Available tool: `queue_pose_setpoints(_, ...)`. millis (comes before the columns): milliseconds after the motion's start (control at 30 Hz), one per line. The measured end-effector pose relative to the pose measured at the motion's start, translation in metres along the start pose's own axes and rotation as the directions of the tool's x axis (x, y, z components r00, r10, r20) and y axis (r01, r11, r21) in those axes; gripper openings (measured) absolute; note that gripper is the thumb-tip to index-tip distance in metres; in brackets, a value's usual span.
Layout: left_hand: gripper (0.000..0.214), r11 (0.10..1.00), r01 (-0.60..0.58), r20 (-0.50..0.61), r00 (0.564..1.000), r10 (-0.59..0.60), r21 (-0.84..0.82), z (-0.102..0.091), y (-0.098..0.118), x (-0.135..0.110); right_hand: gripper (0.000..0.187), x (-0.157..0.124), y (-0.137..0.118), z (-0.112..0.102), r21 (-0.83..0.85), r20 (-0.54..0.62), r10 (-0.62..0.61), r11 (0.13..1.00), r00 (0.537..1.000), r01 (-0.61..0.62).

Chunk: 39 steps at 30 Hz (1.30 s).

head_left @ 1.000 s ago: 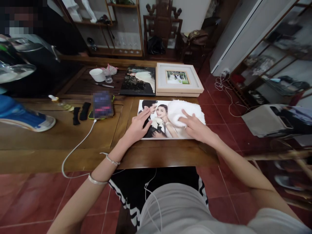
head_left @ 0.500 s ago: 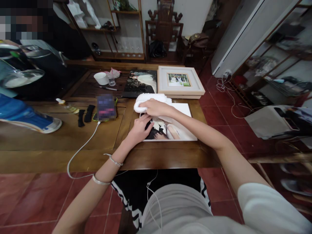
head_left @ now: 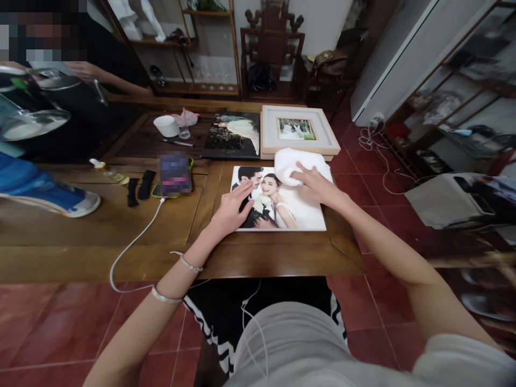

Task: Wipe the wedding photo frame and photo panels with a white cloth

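A photo panel [head_left: 278, 217] showing a couple lies flat near the front edge of the wooden table. My left hand [head_left: 233, 209] rests on the panel's left side, palm down with its fingers stretched out. A folded white towel [head_left: 308, 158] covers the panel's upper right corner, and my right hand [head_left: 316, 185] grips it with fingers pressed into the cloth. Part of the towel reaches past the panel's right edge.
Behind the panel lie a dark photo panel [head_left: 234, 137] and a pale framed picture [head_left: 298, 129]. To the left are a phone [head_left: 173, 174] on a white cable, a dropper bottle [head_left: 110, 173], a white cup [head_left: 166, 126] and a blue bag-like item [head_left: 44, 185]. Another person stands at far left.
My right hand has moved the towel from the panel's upper left across to its upper right, uncovering the couple's faces. My left hand has stayed nearly in place.
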<state>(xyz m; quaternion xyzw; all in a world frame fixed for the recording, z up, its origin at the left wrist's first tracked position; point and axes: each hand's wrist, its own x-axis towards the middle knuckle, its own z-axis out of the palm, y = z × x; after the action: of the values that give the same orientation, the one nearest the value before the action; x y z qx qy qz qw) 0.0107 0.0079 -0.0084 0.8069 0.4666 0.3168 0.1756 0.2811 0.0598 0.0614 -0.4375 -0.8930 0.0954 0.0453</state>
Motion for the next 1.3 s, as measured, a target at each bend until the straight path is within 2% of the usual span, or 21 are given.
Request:
queue_pose_setpoints(67, 0.045, 1.0, 0.007, 0.001, 1.0, -0.007, 0.008, -0.001, 0.001, 0.0, 0.057, -0.013, 0.006, 0.005, -0.043, -0.005, 0.031, 0.999, 1.0, -0.031)
queue_pose_setpoints(133, 0.044, 1.0, 0.005, -0.008, 1.0, -0.005, 0.01, -0.001, 0.002, 0.0, 0.057, -0.027, 0.001, 0.008, -0.068, 0.013, 0.02, 0.998, 1.0, -0.019)
queue_pose_setpoints(367, 0.044, 1.0, -0.02, -0.024, 1.0, 0.02, 0.013, -0.002, 0.003, 0.001, 0.053, -0.097, -0.067, 0.017, -0.042, 0.069, -0.124, 0.991, 0.99, 0.127)
queue_pose_setpoints(467, 0.044, 1.0, -0.024, -0.021, 0.999, 0.024, 0.01, -0.002, 0.002, 0.0, 0.052, -0.118, -0.086, 0.017, 0.008, 0.097, -0.142, 0.99, 0.985, 0.142)
queue_pose_setpoints(600, 0.044, 0.999, -0.034, -0.02, 0.999, 0.035, 0.024, -0.001, 0.001, 0.0, 0.056, -0.111, -0.077, 0.01, 0.036, 0.116, -0.118, 0.993, 0.986, 0.115)
queue_pose_setpoints(833, 0.045, 1.0, -0.019, 0.007, 1.0, 0.019, 0.01, -0.003, 0.0, 0.0, 0.057, -0.036, -0.018, 0.002, -0.005, 0.074, -0.052, 0.999, 0.996, 0.052)
queue_pose_setpoints(967, 0.044, 1.0, -0.017, 0.007, 1.0, 0.017, 0.013, -0.003, 0.001, 0.0, 0.057, -0.011, -0.005, 0.003, -0.034, 0.044, -0.055, 0.998, 0.998, 0.056)
queue_pose_setpoints(1100, 0.043, 1.0, -0.017, -0.004, 1.0, 0.017, 0.013, -0.003, 0.001, 0.001, 0.056, -0.023, -0.016, 0.007, -0.047, 0.03, -0.057, 0.997, 0.998, 0.059)
queue_pose_setpoints(1300, 0.044, 1.0, -0.027, -0.017, 0.999, 0.027, 0.007, -0.001, 0.0, 0.001, 0.054, -0.088, -0.064, 0.016, -0.028, 0.076, -0.141, 0.989, 0.987, 0.143)
